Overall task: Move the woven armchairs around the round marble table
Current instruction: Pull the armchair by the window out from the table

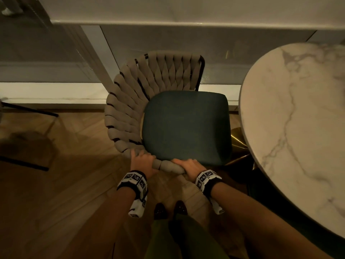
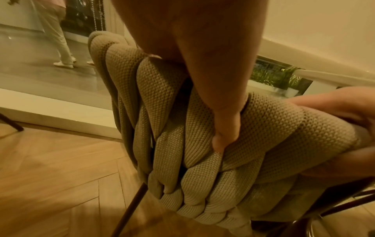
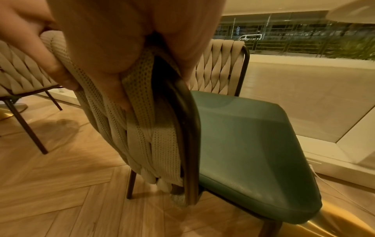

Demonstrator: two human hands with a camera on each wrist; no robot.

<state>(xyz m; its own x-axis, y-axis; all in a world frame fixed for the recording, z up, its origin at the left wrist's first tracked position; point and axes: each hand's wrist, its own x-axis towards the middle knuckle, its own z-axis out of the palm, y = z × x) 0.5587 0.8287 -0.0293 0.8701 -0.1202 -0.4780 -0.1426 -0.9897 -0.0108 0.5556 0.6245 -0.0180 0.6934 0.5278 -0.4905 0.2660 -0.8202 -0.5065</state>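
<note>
Two hands hold one chair (image 1: 149,101) in the head view: the left hand (image 1: 142,162) and the right hand (image 1: 190,168) both curl over the padded top rim of its near arm, side by side. The chair stands on a herringbone wood floor (image 1: 65,184), just left of the round table (image 1: 298,118), whose white top is veined grey marble with a rounded edge. Its open front and dark green seat (image 1: 186,126) face right, toward the table; the curved woven back wraps the left and far sides. A brass table base (image 1: 239,141) shows under the table's edge, just beside the seat's front corner. A white sill (image 1: 56,94) and a glass wall run behind the chair. Thin black legs of another chair (image 1: 28,109) cross the floor at far left. Dark shoes (image 1: 169,210) stand just behind the held arm.

From the left wrist, the left hand's thumb (image 2: 223,128) presses into thick beige knitted straps (image 2: 202,168), plaited and ribbed, over a dark metal leg (image 2: 131,213). Someone's pale trouser legs (image 2: 58,44) stand beyond the glass.

From the right wrist, the right hand's fingers (image 3: 101,52) wrap the strap-covered rim where a dark metal tube (image 3: 188,128) bends down along the seat's side. The seat looks smooth, with a piped edge. A second woven chair (image 3: 20,69) stands at left, well apart.
</note>
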